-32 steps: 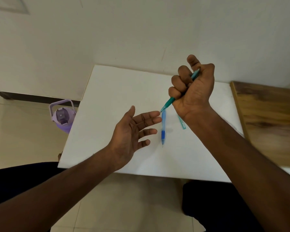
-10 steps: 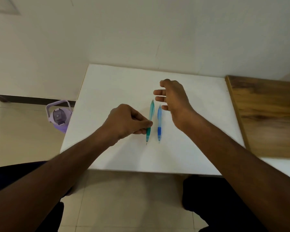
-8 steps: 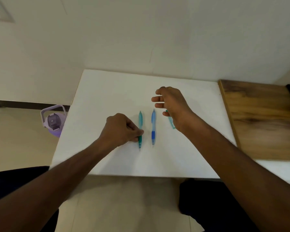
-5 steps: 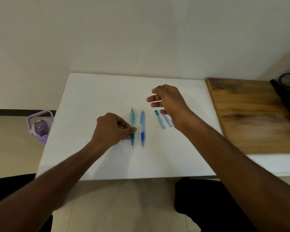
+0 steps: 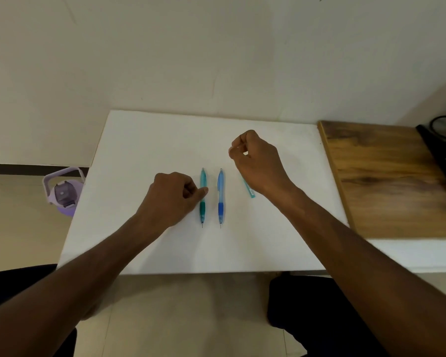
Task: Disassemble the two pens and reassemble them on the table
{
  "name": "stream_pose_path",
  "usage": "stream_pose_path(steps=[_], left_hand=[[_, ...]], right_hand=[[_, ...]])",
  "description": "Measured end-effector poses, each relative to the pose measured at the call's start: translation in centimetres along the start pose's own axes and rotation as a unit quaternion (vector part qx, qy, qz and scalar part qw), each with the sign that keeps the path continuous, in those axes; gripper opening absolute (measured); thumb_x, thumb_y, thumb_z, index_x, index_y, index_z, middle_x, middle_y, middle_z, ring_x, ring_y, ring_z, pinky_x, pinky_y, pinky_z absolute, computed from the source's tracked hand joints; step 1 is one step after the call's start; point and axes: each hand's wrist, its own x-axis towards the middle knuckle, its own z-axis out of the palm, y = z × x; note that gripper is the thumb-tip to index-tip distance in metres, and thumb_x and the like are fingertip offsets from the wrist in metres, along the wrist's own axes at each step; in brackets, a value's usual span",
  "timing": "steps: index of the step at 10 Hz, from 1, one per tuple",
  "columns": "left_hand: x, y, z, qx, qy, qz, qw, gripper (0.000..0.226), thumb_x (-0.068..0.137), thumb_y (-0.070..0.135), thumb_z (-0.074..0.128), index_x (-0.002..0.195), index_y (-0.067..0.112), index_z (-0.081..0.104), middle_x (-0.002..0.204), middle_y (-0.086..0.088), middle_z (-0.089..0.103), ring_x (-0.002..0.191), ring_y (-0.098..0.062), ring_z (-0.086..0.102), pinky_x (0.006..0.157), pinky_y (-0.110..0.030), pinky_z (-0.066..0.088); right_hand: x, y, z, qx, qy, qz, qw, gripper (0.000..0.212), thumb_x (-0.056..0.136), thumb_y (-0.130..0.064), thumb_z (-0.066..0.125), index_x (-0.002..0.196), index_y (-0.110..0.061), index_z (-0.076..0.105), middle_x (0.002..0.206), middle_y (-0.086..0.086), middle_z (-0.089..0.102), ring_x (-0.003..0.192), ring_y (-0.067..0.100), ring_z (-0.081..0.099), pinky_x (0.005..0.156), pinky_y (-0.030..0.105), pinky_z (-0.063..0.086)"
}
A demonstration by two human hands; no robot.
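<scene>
On the white tabletop point(image 5: 144, 150) in front of you, both pens look whole: the teal pen point(image 5: 203, 194) and the blue pen point(image 5: 220, 197) lie side by side, parallel, tips pointing back toward you, close but not touching. No loose springs or refills that I can spot, so my read is that the reassembly is basically done and you're just tidying the layout. Only other small bit is a thin teal strip point(image 5: 248, 188) lying to the right of the blue pen, half tucked under your right wrist. Could be a refill tube or a label, honestly can't tell from here, so maybe check whether that belongs back in something before calling it finished.

Hands: your left hand point(image 5: 174, 197) is down on the tabletop right next to the teal pen, fingers curled in, with a fingertip and thumb closed on the barrel around its middle, just above the darker rubber sleeve. Looks like you're nudging it straight. Your right hand point(image 5: 255, 161) hovers past the far ends of the pens, wrist bent, fingers curled loosely with thumb and forefinger drawn together near the tips. Whether that grip is pinching something tiny or nothing at all I can't make out, too small.

Off to the side there's a purple water bottle point(image 5: 63, 194) on the floor left of the tabletop and a wooden board point(image 5: 397, 181) on the right.
</scene>
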Motion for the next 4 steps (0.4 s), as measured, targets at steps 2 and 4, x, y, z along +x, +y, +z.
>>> stream_pose_path(steps=[2, 4], left_hand=[[0.0, -1.6, -0.4, 0.048, 0.009, 0.058, 0.997, 0.028, 0.098, 0.045, 0.07, 0.094, 0.017, 0.072, 0.078, 0.006, 0.068, 0.069, -0.014, 0.063, 0.07, -0.025, 0.048], [-0.4, -1.7, -0.9, 0.028, -0.005, 0.07, 0.997, 0.021, 0.1, 0.036, 0.069, 0.105, 0.016, 0.072, 0.092, 0.002, 0.073, 0.081, -0.014, 0.067, 0.082, -0.033, 0.061]], right_hand=[[-0.2, 1.0, 2.1, -0.113, 0.003, -0.082, 0.99, 0.043, 0.104, -0.042, 0.058, 0.138, -0.018, 0.051, 0.142, 0.006, 0.052, 0.126, 0.022, 0.054, 0.1, 0.028, 0.043], [-1.7, -0.6, 3.4, -0.16, 0.091, -0.202, 0.962, 0.056, 0.105, -0.056, 0.042, 0.146, -0.018, 0.049, 0.16, 0.009, 0.04, 0.144, 0.026, 0.044, 0.114, 0.041, 0.038]])
